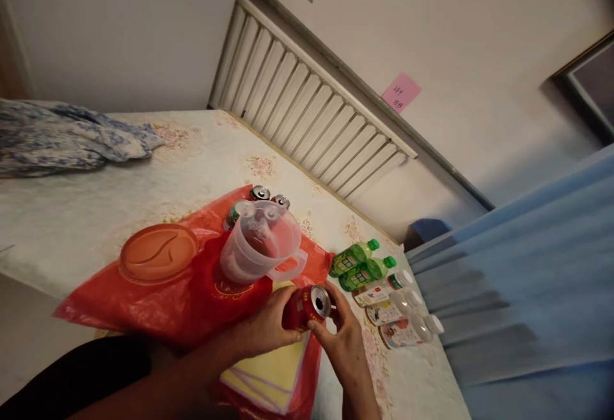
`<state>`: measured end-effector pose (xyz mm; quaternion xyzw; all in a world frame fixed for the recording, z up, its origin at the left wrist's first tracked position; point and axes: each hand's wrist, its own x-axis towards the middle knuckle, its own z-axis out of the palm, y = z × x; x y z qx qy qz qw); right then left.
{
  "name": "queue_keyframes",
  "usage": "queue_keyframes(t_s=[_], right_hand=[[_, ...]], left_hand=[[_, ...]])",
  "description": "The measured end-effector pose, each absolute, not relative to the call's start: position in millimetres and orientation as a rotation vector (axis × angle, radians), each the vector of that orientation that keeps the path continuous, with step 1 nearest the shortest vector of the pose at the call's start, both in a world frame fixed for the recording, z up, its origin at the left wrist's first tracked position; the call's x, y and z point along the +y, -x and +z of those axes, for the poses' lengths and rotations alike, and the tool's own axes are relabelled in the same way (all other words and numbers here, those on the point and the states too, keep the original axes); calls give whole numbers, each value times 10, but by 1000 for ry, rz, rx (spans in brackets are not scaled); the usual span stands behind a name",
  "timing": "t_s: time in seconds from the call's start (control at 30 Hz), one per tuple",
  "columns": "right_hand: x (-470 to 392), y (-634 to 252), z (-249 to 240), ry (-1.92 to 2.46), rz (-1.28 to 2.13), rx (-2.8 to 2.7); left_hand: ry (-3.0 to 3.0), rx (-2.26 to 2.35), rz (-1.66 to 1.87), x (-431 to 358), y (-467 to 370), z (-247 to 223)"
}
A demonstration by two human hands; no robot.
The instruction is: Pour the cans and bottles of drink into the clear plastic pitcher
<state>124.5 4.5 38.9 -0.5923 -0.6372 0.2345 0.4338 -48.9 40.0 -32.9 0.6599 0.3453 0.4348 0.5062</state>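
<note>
A red can (302, 308) with an open top is held between both hands over the red plastic bag (177, 305). My left hand (273, 324) wraps round its left side, and my right hand (343, 334) grips its right side. Just beyond the can stands a clear plastic pitcher (247, 250) holding some brownish, foamy liquid, its handle toward the right. An orange round lid (158, 252) lies on the bag at the left. Yellow cloths (268, 375) lie under and in front of the hands.
More cans (259, 194) stand behind the pitcher. Green bottles (357, 274) and several clear labelled bottles (403, 334) stand at the right of the table (201, 145). A patterned cloth (71, 139) lies at the left. Behind are a radiator (307, 100) and blue curtain (527, 279).
</note>
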Motion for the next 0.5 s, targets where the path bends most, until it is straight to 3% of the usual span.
queue_keyframes(t_s=[0.17,0.5], right_hand=[[66,-1321,466,1343,865,-1511],[466,-1249,352,1211,1039,-1284]], left_hand=[[-1580,810,967,323,632,-218],[-1407,637,746,324,875,-140]])
